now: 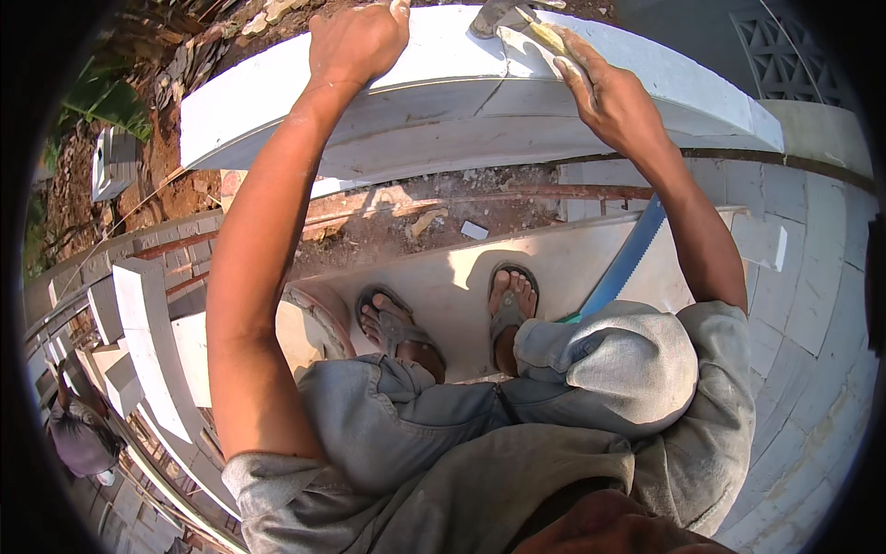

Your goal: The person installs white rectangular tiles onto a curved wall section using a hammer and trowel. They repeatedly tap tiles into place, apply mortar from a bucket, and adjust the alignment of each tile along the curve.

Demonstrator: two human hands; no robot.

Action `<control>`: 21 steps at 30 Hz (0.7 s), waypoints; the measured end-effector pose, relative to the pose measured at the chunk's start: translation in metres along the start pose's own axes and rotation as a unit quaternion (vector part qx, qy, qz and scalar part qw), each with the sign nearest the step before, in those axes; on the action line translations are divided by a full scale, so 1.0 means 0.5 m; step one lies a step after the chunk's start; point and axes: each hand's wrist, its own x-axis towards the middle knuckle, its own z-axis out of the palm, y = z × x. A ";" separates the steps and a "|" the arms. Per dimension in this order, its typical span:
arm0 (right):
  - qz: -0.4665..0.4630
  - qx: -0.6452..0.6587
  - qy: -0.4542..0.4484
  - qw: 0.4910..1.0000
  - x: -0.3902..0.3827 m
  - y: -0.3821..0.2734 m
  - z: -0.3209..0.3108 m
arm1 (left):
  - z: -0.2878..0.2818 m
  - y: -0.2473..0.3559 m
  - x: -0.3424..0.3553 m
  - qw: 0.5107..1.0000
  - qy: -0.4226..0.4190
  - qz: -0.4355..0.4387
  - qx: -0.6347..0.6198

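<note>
My left hand [355,46] is closed over the far edge of a long white block [231,120] that spans the upper view. My right hand [604,97] is closed around a slim yellowish tool [544,35] on the block's right half. A dark metal piece [487,20] rests at the tool's far end; whether the two are joined I cannot tell. A thin dark line runs across the block near that metal piece. Below my right forearm leans a saw [618,268] with a blue blade, its lower part hidden by my knee.
My sandalled feet stand on a pale slab [443,323]. Dirt, rubble and reddish bars lie beyond it. White blocks [152,342] are stacked at left, where another person [78,434] works. Pale masonry [803,277] and a grey wall [692,46] border the right. Green leaves show upper left.
</note>
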 end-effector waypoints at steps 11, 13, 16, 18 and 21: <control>0.092 -0.096 -0.166 0.977 0.024 -0.049 -0.021 | 0.016 -0.019 -0.008 1.000 0.023 0.020 0.006; 0.062 -0.067 -0.124 0.988 0.006 -0.010 -0.005 | 0.017 -0.011 -0.006 1.000 0.025 0.011 -0.003; 0.029 -0.007 -0.024 0.999 0.004 -0.012 -0.012 | 0.000 0.006 -0.004 1.000 -0.012 -0.010 -0.007; 0.052 0.060 -0.009 0.997 -0.003 -0.037 -0.020 | -0.009 0.006 -0.003 0.999 -0.028 -0.017 -0.005; 0.005 -0.055 -0.066 0.996 -0.016 -0.005 0.002 | -0.004 0.001 -0.002 1.000 0.000 -0.008 -0.009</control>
